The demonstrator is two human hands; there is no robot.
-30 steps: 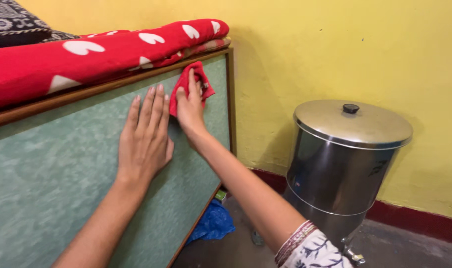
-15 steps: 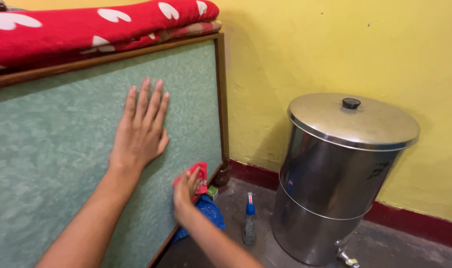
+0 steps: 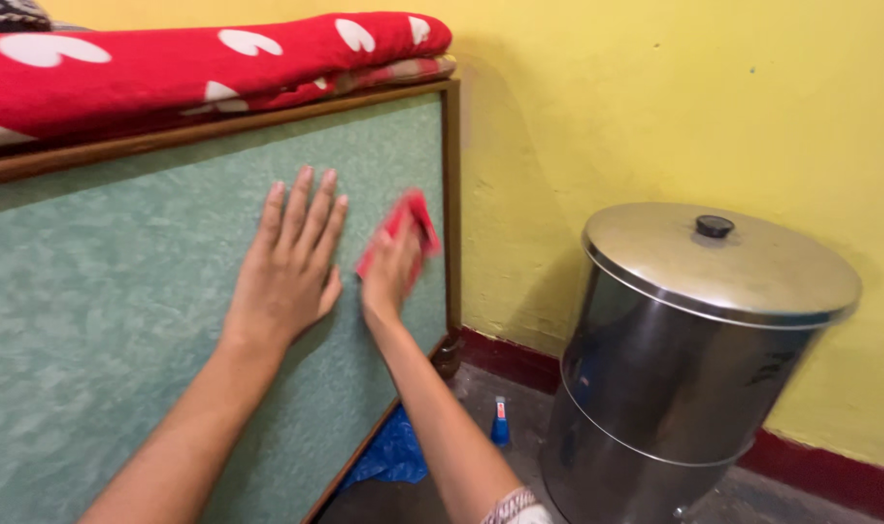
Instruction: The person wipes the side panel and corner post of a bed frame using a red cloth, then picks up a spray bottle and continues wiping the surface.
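Nearest, at the bottom edge: two bare arms, and one bit of patterned sleeve (image 3: 513,507) on the right arm.

Next, two hands. Left hand (image 3: 291,267) open wide and flat, five fingers spread, pressed on the green panel (image 3: 121,320), holding nothing. Right hand (image 3: 391,267) just beside it, blurred, pressed on the same panel, fingers curled over one red cloth (image 3: 406,228). Cloth caught between hand and panel, near the panel's right side, about halfway up.

Down on the floor (image 3: 519,427): one blue cloth (image 3: 395,451) bunched at the foot of the panel, and one small spray bottle (image 3: 500,422) with a blue body standing just beside it. To the right, one big shiny metal drum (image 3: 675,388) with one round lid (image 3: 723,262) and one black knob (image 3: 715,226) on top.

One brown wooden frame (image 3: 450,204) round the panel.

Higher up, on top of the frame: one red blanket (image 3: 170,68) with white hearts, folded, and a striped cloth (image 3: 403,73) peeking out under it. One dark patterned cloth (image 3: 10,14) in the top left corner.

Farthest back, one yellow wall (image 3: 655,107) with one dark red strip (image 3: 820,466) along the bottom.
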